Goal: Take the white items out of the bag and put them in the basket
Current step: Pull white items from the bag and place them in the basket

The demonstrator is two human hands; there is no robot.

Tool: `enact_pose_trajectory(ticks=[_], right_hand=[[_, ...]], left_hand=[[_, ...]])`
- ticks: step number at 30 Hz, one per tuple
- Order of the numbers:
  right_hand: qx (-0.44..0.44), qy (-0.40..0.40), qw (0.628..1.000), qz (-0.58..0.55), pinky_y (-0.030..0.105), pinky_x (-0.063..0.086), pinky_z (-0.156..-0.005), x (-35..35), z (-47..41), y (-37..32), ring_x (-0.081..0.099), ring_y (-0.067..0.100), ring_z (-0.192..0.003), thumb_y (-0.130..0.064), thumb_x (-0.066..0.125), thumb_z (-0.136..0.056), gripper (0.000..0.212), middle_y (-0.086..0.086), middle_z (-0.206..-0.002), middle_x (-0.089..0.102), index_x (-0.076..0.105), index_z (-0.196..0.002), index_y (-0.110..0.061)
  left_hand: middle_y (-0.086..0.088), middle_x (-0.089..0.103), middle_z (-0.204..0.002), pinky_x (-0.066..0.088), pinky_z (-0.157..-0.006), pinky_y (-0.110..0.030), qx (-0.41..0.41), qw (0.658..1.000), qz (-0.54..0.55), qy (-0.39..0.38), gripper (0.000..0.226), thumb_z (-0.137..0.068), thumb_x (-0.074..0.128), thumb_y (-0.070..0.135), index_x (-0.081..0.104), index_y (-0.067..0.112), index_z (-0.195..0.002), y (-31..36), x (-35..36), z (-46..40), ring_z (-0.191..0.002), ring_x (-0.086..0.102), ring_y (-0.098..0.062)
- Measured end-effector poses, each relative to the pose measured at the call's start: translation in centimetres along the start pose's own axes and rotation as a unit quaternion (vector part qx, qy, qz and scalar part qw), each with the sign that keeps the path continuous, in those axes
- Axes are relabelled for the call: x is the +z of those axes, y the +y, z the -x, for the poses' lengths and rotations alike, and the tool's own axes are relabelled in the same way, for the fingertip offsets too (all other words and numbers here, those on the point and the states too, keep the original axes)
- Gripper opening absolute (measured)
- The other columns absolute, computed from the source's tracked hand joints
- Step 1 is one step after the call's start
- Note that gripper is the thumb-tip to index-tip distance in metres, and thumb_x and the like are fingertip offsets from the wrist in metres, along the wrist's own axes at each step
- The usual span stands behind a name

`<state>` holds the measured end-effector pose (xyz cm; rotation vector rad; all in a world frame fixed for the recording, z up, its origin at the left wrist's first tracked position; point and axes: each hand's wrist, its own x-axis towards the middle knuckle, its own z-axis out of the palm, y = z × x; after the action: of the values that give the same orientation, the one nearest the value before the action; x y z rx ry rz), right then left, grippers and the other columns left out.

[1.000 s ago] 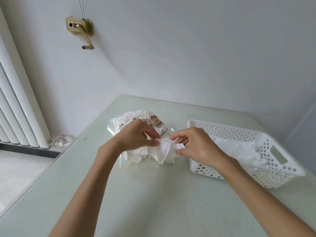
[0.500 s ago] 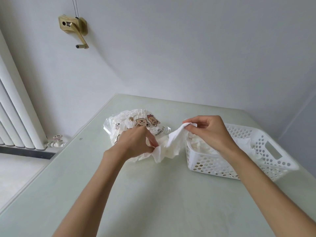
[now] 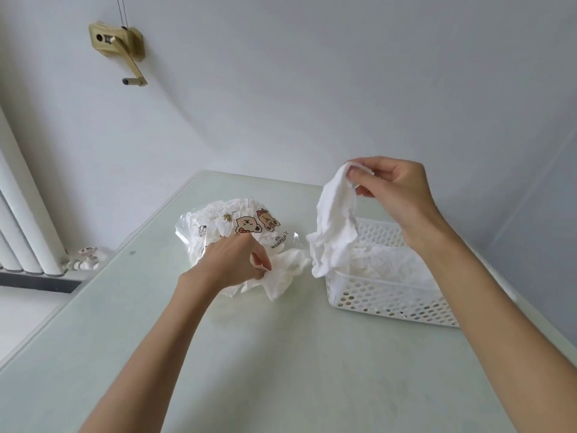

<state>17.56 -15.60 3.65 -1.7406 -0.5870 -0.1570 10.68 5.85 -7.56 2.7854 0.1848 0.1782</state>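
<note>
Landmark: the basket (image 3: 384,300), white, perforated, on the table (image 3: 281,370) at right.

Far left of the basket, off the table: radiator (image 3: 18,214) w/ a valve (image 3: 86,256) at its foot. Up on the wall, also well left of the basket: brass crank (image 3: 120,46).

Left of the basket, near it but apart: the bag (image 3: 218,226), clear plastic w/ cartoon bears, lying on the table, packed w/ white stuff. Left hand (image 3: 235,264) sits at the bag's mouth, on the side facing the basket, thumb and fingers curled, pinching a crumpled white piece (image 3: 281,273) that spills out toward the basket. Looks like it pins bag and contents down.

Above the basket's left edge: right hand (image 3: 393,190), raised, fingers pinched narrow on the top of a white cloth (image 3: 335,226). Cloth hangs limp, free of the bag, lower end draped at the basket's near-left corner. Can't tell if it touches the rim. Inside the basket: more white items (image 3: 390,264) already there.

Step in hand, I'd say: transfer of one item, past the pull-out, just short of the drop. Next move calls for shifting the cloth a bit further over the basket so the trailing end clears the rim, then letting go. Limp fabric, so a corner may hang outside. Bag looks far from empty.
</note>
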Motion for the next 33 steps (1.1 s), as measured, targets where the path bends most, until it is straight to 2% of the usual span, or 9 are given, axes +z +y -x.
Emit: enact_pose_trajectory(ticks=[6, 9, 15, 18, 21, 24, 27, 30, 33], right_hand=[[0.058, -0.06, 0.997, 0.002, 0.021, 0.054, -0.076, 2.0, -0.9, 0.8, 0.064, 0.004, -0.06, -0.012, 0.067, -0.088, 0.008, -0.004, -0.072, 0.069, 0.072, -0.091, -0.017], [0.098, -0.08, 0.991, -0.038, 0.024, 0.055, -0.08, 1.9, -0.9, 1.2, 0.067, 0.008, -0.067, -0.013, 0.065, -0.089, 0.01, -0.004, -0.077, 0.069, 0.072, -0.096, -0.015], [0.082, -0.109, 0.983, -0.127, 0.026, 0.054, -0.087, 0.0, -0.5, 0.3, 0.067, 0.014, -0.083, -0.01, 0.061, -0.09, 0.015, 0.005, -0.091, 0.07, 0.07, -0.102, -0.011], [0.08, -0.118, 0.971, -0.194, 0.024, 0.055, -0.084, -1.4, -0.1, 0.1, 0.067, 0.014, -0.085, -0.004, 0.059, -0.091, 0.015, 0.004, -0.09, 0.071, 0.069, -0.1, -0.011], [0.084, -0.109, 0.967, -0.214, 0.023, 0.055, -0.085, -4.1, 0.5, 0.6, 0.066, 0.014, -0.089, 0.005, 0.057, -0.088, 0.023, 0.002, -0.092, 0.071, 0.067, -0.102, -0.012], [0.117, -0.18, 0.95, -0.227, 0.026, 0.053, -0.091, -7.6, 1.1, 1.7, 0.066, 0.018, -0.104, 0.009, 0.068, -0.073, 0.051, -0.001, -0.11, 0.069, 0.062, -0.118, -0.016], [0.162, -0.279, 0.927, -0.193, 0.027, 0.051, -0.092, -9.1, 1.7, 2.3, 0.062, 0.023, -0.114, -0.009, 0.076, -0.073, 0.053, -0.005, -0.112, 0.069, 0.059, -0.123, -0.018], [0.166, -0.25, 0.95, -0.083, 0.032, 0.043, -0.091, -9.0, 1.7, 3.3, 0.061, 0.022, -0.106, -0.042, 0.073, -0.079, 0.039, -0.004, -0.093, 0.07, 0.067, -0.109, -0.018], [0.14, -0.136, 0.979, -0.052, 0.021, 0.044, -0.071, -8.3, 1.4, 3.8, 0.06, 0.013, -0.08, -0.039, 0.073, -0.081, 0.034, 0.004, -0.087, 0.064, 0.072, -0.103, -0.013]], left_hand=[[0.025, 0.065, -0.084, 0.05, -0.083, -0.026, 0.003, 0.996, 0.086, -0.038, 0.007, -0.083, 0.071, 0.033, 0.071, 0.038, -0.088, -0.8, -1.1, -0.3, -0.083, 0.062, -0.001], [0.015, 0.07, -0.097, 0.048, -0.072, -0.01, 0.023, 0.982, 0.174, -0.074, 0.01, -0.086, 0.07, 0.03, 0.071, 0.035, -0.095, -1.2, -2.1, 0.3, -0.086, 0.064, 0.005], [0.018, 0.068, -0.103, 0.048, -0.077, -0.016, 0.032, 0.948, 0.315, 0.04, 0.051, -0.081, 0.043, 0.067, 0.069, 0.029, -0.104, 3.4, -4.9, 1.2, -0.1, 0.06, 0.005], [0.015, 0.071, -0.082, 0.044, -0.067, -0.008, 0.092, 0.933, 0.347, 0.035, 0.023, -0.087, 0.061, 0.046, 0.068, 0.024, -0.086, 6.9, -4.8, 0.4, -0.082, 0.066, 0.003], [-0.001, 0.07, -0.067, 0.041, -0.06, -0.015, 0.11, 0.911, 0.388, 0.089, 0.025, -0.094, 0.061, 0.024, 0.07, 0.003, -0.083, 8.6, -4.7, -0.6, -0.058, 0.057, -0.003], [0.002, 0.055, -0.062, 0.035, -0.051, -0.013, 0.127, 0.917, 0.373, 0.066, 0.031, -0.096, 0.057, 0.021, 0.065, -0.003, -0.079, 10.1, -5.3, -1.2, -0.054, 0.046, -0.004], [-0.013, 0.071, -0.08, 0.045, -0.065, -0.03, 0.156, 0.93, 0.331, 0.015, 0.027, -0.094, 0.061, 0.024, 0.07, -0.001, -0.089, 11.9, -5.7, -2.3, -0.068, 0.06, -0.017], [-0.02, 0.068, -0.081, 0.04, -0.066, -0.029, 0.147, 0.953, 0.262, -0.036, 0.03, -0.09, 0.066, 0.03, 0.072, 0.001, -0.089, 13.9, -6.0, -3.5, -0.068, 0.053, -0.014], [-0.011, 0.06, -0.066, 0.036, -0.06, -0.023, 0.141, 0.965, 0.215, -0.059, 0.029, -0.085, 0.071, 0.033, 0.074, 0.004, -0.081, 14.8, -6.2, -3.9, -0.061, 0.046, -0.011]])
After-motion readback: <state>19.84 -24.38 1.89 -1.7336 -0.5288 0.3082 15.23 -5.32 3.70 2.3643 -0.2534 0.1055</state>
